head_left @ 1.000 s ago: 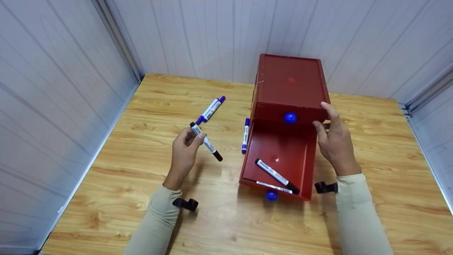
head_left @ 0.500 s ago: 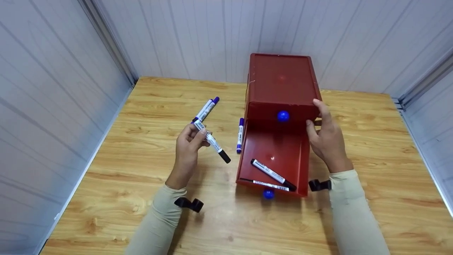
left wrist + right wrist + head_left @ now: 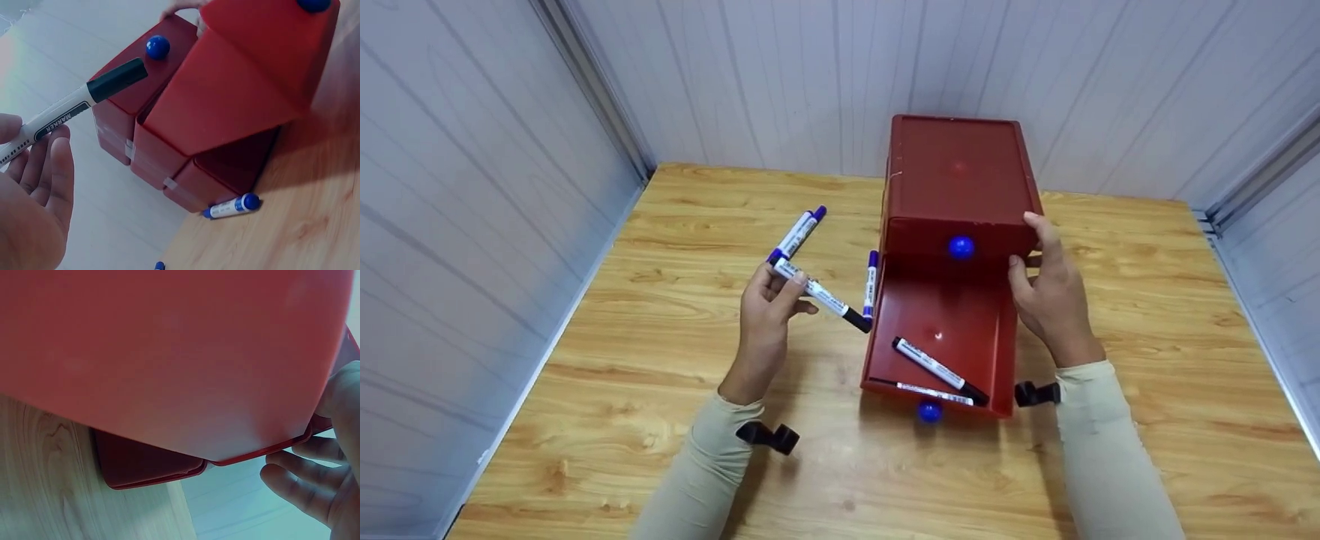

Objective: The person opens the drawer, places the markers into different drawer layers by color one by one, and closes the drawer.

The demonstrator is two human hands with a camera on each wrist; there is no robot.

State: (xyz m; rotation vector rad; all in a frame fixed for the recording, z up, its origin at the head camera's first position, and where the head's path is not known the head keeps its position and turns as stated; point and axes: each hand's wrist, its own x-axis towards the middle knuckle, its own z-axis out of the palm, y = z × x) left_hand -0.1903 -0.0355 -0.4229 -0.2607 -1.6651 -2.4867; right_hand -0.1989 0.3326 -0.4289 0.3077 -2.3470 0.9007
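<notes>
My left hand (image 3: 765, 311) pinches a black-capped marker (image 3: 821, 294) between thumb and fingers, just left of the pulled-out drawer. In the left wrist view the marker (image 3: 62, 115) slants up, its dark cap towards the red drawer cabinet (image 3: 157, 90). My right hand (image 3: 1054, 300) holds the front right corner of the red cabinet (image 3: 964, 172), index finger at the top edge and thumb at the front. Inside the open drawer (image 3: 907, 304) lie a black-capped marker (image 3: 934, 366) and, along its front wall, another white-and-black marker (image 3: 934, 392).
Two blue-capped markers (image 3: 799, 234) lie together on the wooden table (image 3: 645, 315) behind my left hand. Another blue marker (image 3: 871, 285) lies against the cabinet's left side. Blue ball knobs (image 3: 961, 247) stick out from the drawer fronts. Pale panel walls (image 3: 780, 82) enclose the table.
My left hand has moved right with the marker, bringing its cap close to the open drawer's left edge. My right hand stays at the cabinet corner. The head view has shifted slightly.
</notes>
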